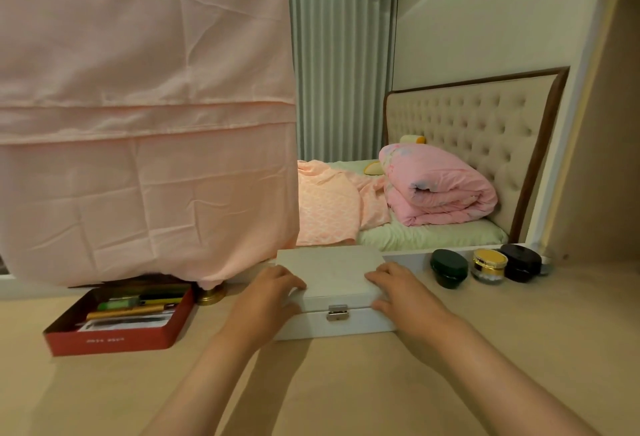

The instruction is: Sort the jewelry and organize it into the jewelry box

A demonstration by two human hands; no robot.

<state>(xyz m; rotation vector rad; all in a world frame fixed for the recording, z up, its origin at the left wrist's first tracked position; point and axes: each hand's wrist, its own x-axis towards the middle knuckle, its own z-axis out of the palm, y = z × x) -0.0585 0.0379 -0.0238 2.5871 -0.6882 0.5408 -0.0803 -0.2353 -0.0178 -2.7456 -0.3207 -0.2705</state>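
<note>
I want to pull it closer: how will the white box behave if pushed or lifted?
The box looks rigid, broad and low, so it should slide on the table rather than tip. Its clasp looks shut, so the lid likely stays down when lifted. Its smooth finish may be slippery.

Inside the box: the jewelry box [332, 273] has its lid down, so the inside is hidden.
Box corner: the left hand [266, 293] covers the left front corner.
Behind the cloth: the pink cloth [145, 124] hides all but a gold base [212, 294].
Red tin [114, 340]: its white letters are too small to read.
Far right: a little jar [546, 262] peeks from behind the black jar [521, 262].
</note>
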